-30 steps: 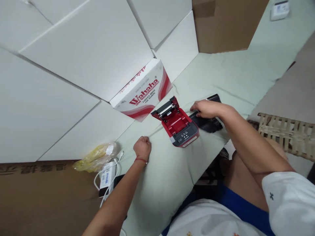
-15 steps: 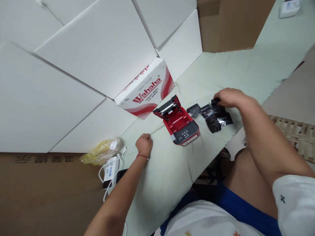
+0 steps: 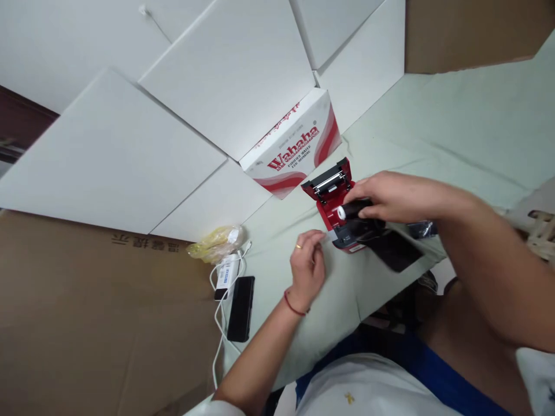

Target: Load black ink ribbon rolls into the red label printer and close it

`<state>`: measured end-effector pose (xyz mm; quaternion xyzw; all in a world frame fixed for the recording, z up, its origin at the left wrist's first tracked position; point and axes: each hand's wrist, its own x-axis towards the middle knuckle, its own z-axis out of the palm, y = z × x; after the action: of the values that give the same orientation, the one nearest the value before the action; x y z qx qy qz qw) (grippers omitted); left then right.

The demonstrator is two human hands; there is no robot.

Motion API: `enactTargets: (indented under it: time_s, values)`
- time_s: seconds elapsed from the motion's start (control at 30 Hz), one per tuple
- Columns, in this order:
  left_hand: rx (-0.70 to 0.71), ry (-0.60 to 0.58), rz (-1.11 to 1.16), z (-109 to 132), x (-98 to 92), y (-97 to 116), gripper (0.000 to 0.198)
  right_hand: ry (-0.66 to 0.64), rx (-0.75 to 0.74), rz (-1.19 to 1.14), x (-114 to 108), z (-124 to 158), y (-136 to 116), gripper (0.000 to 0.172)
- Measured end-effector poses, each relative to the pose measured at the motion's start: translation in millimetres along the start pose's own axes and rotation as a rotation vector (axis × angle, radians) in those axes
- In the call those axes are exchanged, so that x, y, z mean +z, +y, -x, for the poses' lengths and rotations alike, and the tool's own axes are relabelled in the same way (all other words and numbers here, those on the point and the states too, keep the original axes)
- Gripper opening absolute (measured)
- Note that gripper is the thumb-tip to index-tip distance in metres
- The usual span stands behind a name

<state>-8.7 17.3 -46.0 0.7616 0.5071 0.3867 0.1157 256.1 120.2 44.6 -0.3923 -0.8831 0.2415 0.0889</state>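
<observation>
Black film is covering the thermal paper roll (image 3: 356, 208) in my grip, with its white end showing. My right hand (image 3: 392, 197) is holding it from above, fingers wrapped closely round the barrel, directly over the red moulded well of the open receipt printer (image 3: 332, 212). The printer is sitting on the pale green cloth surface (image 3: 459, 127), its hinged lid standing up to show a bright metal roller (image 3: 328, 184). Step in hand, as I judge it: loading the roll into the well. The next move is calling for a level descent, with the roll's axis lying along the well. My left hand (image 3: 307, 268) is resting just beside the printer's front corner, fingers loosely curled and holding nothing. A flat black pouch (image 3: 394, 249) is lying just beside the printer. Farther out, a Wahaha carton (image 3: 290, 144) is standing behind the printer, while a yellow plastic bag (image 3: 215, 244), a white charger (image 3: 228, 273) and a black smartphone (image 3: 241, 308) are lying near my left forearm.
</observation>
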Motion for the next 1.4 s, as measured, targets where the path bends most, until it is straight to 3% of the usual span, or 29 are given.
enactTargets:
  time_s: [0.07,0.17,0.43,0.67,0.8,0.93,0.97,1.03,1.1,1.13,1.23,1.4]
  values:
    - [0.128,-0.050,0.036,10.1,7.7,22.2,0.051,-0.015,0.177,0.088,19.1,-24.5,-14.3,0.048]
    - [0.176,-0.121,0.028,18.1,17.4,37.6,0.058,-0.033,0.348,0.220,34.6,-40.8,-28.8,0.046]
    - [0.140,-0.199,-0.113,10.9,20.5,38.7,0.052,-0.109,0.419,0.294,42.5,-63.3,-34.9,0.055]
    - [0.133,-0.241,-0.231,4.5,19.4,39.1,0.050,-0.137,0.440,0.330,56.5,-84.6,-27.1,0.047]
    - [0.140,-0.252,-0.285,-1.6,17.7,43.5,0.047,-0.149,0.370,0.306,57.8,-84.1,-22.4,0.045]
    - [0.157,-0.279,-0.359,-7.3,15.7,49.1,0.047,-0.170,0.164,0.200,30.3,-57.1,-17.6,0.034]
    - [0.164,-0.289,-0.376,-8.0,15.4,49.9,0.047,-0.110,0.161,0.159,20.0,-48.6,-17.2,0.032]
    - [0.172,-0.308,-0.394,-8.3,15.2,51.1,0.047,0.156,0.221,0.126,2.5,-35.5,-16.0,0.035]
    - [0.166,-0.321,-0.400,-7.7,15.2,52.1,0.048,0.439,0.219,0.148,-4.4,-31.5,-12.8,0.045]
    - [0.163,-0.325,-0.405,-7.3,15.2,52.8,0.049,0.516,0.166,0.166,-3.1,-33.3,-10.0,0.051]
    - [0.167,-0.330,-0.439,-6.5,15.4,55.5,0.050,0.436,-0.023,0.183,10.6,-46.5,-0.1,0.063]
    - [0.165,-0.324,-0.445,-4.3,17.5,59.7,0.051,0.224,0.049,0.253,15.8,-43.8,-4.3,0.053]
